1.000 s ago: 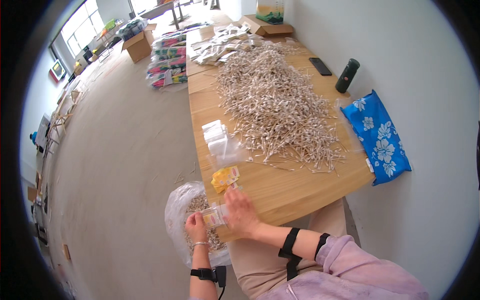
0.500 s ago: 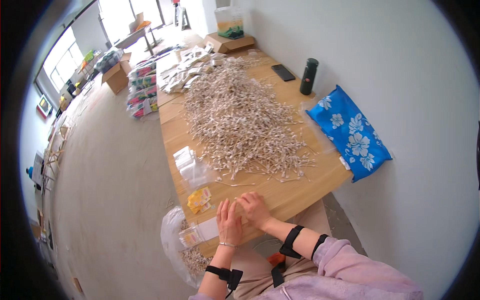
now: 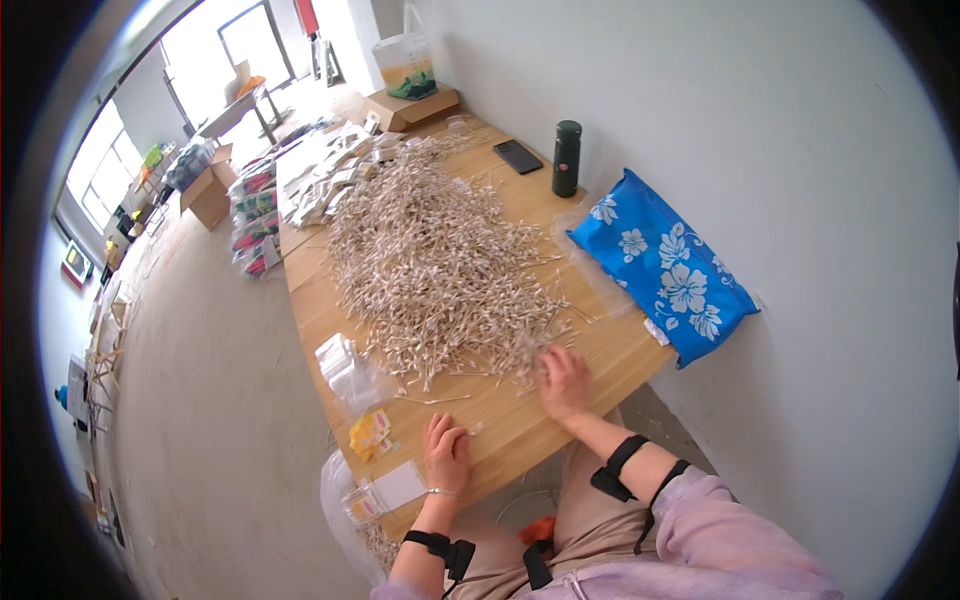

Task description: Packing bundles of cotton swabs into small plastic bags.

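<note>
A large heap of cotton swabs (image 3: 430, 260) covers the middle of the wooden table (image 3: 520, 430). At the heap's near right edge, my right hand (image 3: 565, 385) reaches in with bent fingers. Its fingertips are blurred among the swabs, so any hold is hidden. My left hand (image 3: 447, 458) rests by the table's front edge, fingers loosely stretched over the wood. Just right of its fingertips lies a small whitish bit, too small to name. Left of that hand is a flat white card or pouch (image 3: 400, 485), with a small clear pack (image 3: 362, 503) at its end.
Yellow printed cards (image 3: 370, 435) and clear plastic bags (image 3: 345, 372) lie along the left edge. White packets (image 3: 325, 170), a phone (image 3: 517, 156), a dark green flask (image 3: 567, 160) and a blue floral bag (image 3: 670, 270) stand farther off. A clear bag (image 3: 335, 490) hangs below the left edge.
My hands have moved apart. The right hand went forward and right to the swab heap; the left stays near the front edge. The view has shifted slightly.
</note>
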`<state>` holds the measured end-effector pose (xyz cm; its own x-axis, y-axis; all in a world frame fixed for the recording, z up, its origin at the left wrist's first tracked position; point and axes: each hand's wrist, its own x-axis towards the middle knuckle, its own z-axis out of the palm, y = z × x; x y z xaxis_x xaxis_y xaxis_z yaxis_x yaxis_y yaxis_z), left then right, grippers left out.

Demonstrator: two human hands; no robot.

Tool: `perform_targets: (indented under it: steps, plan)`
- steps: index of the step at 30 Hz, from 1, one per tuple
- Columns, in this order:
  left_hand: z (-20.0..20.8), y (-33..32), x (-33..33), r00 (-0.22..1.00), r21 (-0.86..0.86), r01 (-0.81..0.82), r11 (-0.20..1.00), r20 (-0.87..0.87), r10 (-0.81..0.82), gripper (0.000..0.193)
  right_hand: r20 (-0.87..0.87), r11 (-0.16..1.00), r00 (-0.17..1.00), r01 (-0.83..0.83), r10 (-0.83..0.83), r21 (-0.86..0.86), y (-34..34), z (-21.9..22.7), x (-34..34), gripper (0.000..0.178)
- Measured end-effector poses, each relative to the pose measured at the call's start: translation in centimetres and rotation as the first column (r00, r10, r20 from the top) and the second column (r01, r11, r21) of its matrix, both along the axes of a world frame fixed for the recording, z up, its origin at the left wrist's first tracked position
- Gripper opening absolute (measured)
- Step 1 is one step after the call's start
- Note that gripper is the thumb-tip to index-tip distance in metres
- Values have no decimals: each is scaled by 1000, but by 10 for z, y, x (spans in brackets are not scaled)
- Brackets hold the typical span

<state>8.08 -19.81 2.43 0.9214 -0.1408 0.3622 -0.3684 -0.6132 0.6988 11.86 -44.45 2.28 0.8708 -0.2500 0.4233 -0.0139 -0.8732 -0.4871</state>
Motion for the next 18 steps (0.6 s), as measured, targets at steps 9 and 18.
perform_targets:
  steps: [9,18]
  plan:
    - [5,1,-6,996,88,-70,994,64,65,10,95,802,797,-587,596,-108,89,3,20,29]
    - [2,-5,-6,994,168,-99,981,70,88,11,-100,842,840,-539,534,-33,56,38,84,33]
